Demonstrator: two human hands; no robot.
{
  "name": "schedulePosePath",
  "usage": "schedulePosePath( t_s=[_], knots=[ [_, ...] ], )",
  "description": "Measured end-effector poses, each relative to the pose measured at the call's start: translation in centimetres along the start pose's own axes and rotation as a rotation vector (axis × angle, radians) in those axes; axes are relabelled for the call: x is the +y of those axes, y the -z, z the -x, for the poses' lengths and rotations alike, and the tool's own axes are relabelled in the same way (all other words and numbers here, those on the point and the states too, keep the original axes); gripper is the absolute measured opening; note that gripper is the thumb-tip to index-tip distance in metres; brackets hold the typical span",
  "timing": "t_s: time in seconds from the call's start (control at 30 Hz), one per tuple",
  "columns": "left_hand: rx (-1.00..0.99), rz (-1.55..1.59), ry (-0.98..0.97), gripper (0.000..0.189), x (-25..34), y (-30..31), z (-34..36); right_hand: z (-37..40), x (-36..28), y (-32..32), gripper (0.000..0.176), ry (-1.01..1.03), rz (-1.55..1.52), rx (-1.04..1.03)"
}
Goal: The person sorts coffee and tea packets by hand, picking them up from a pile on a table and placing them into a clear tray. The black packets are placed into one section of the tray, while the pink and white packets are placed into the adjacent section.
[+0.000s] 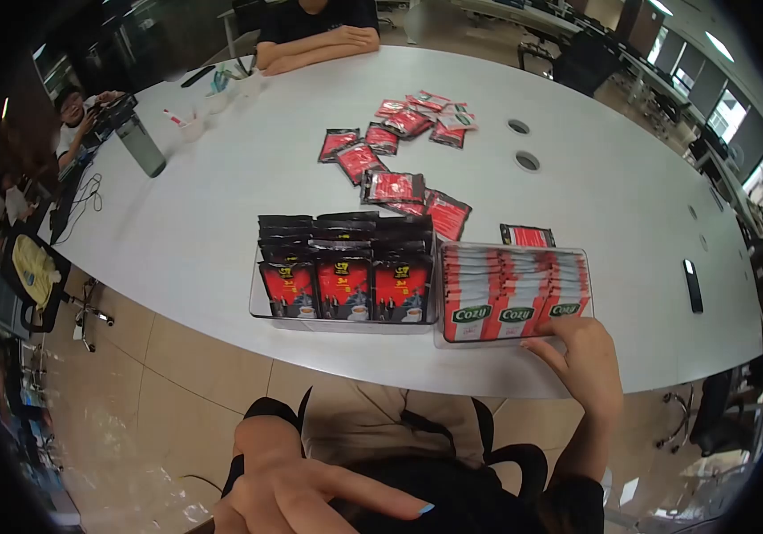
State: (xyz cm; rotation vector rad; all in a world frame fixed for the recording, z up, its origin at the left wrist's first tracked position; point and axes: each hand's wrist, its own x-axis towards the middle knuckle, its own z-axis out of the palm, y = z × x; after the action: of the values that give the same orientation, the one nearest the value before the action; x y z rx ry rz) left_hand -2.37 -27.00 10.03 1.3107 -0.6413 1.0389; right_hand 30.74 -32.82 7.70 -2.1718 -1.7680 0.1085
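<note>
My right hand (584,358) is at the front right corner of a clear plastic box (481,343) packed with red and white Cozy sachets (516,311). Its fingers bend over the front wall against the right-hand sachet, and the thumb lies low on the outside. My left hand (297,494) is near my lap with fingers stretched out and nothing in it; one fingertip shows light blue. Left of the Cozy box stands a second clear box (346,327), filled with rows of black and red coffee sachets (344,280).
Loose coffee sachets (359,162) lie scattered behind the boxes, with paler ones (457,116) farther back. One sachet (528,236) lies right behind the Cozy box. A bottle (141,147), a phone (693,286) and cable holes (527,161) are around. Two people are beyond the table.
</note>
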Motion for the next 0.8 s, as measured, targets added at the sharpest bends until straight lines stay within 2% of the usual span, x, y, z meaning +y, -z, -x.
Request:
schedulePosePath(
  t_s=[0.03, 0.1, 0.13, 0.23, 0.3, 0.37, 0.47, 0.57, 0.67, 0.73, 0.8],
  knots=[
    [-0.058, -0.028, -0.097, 0.055, -1.8, 0.7, -0.9, 0.0, 0.0, 0.0, 0.040, 0.012, -0.009, 0.006],
    [-0.058, -0.075, -0.122, 0.057, -2.7, 0.4, -1.7, -0.1, 0.0, 0.1, 0.043, 0.010, -0.016, -0.035],
    [-0.002, -0.090, -0.049, 0.056, -2.1, -0.5, -2.3, -0.1, 0.1, 0.1, 0.043, 0.004, -0.031, -0.046],
    [0.024, -0.187, -0.056, 0.055, -2.3, 0.4, -1.4, -0.5, 0.1, 0.5, 0.044, -0.010, -0.048, -0.110],
    [0.147, -0.220, -0.078, 0.052, -4.3, 0.6, -1.5, -0.6, 0.3, 0.7, 0.044, 0.014, -0.056, -0.138],
    [0.268, -0.447, 0.051, 0.049, -6.9, 1.2, -2.0, -0.6, 1.1, 0.8, 0.043, 0.071, -0.068, -0.141],
    [0.077, -0.928, 0.313, 0.041, -10.4, 4.3, -0.6, -1.0, 1.6, 1.9, 0.038, 0.135, -0.147, -0.186],
    [-0.152, -1.334, 0.268, 0.035, -14.7, 5.1, 1.3, -2.1, 1.9, 3.6, 0.029, 0.154, -0.286, -0.175],
    [-0.177, -1.550, 0.223, 0.034, -16.6, 4.5, 2.5, -5.0, 2.4, 5.0, 0.022, 0.216, -0.295, -0.057],
    [-0.173, -1.536, 0.238, 0.034, -16.6, 4.6, 2.5, -7.9, 2.7, 5.2, 0.019, 0.184, -0.281, -0.009],
    [-0.174, -1.534, 0.245, 0.034, -16.5, 4.7, 2.5, -11.3, 3.8, 4.4, 0.019, 0.170, -0.138, -0.004]
  ],
)
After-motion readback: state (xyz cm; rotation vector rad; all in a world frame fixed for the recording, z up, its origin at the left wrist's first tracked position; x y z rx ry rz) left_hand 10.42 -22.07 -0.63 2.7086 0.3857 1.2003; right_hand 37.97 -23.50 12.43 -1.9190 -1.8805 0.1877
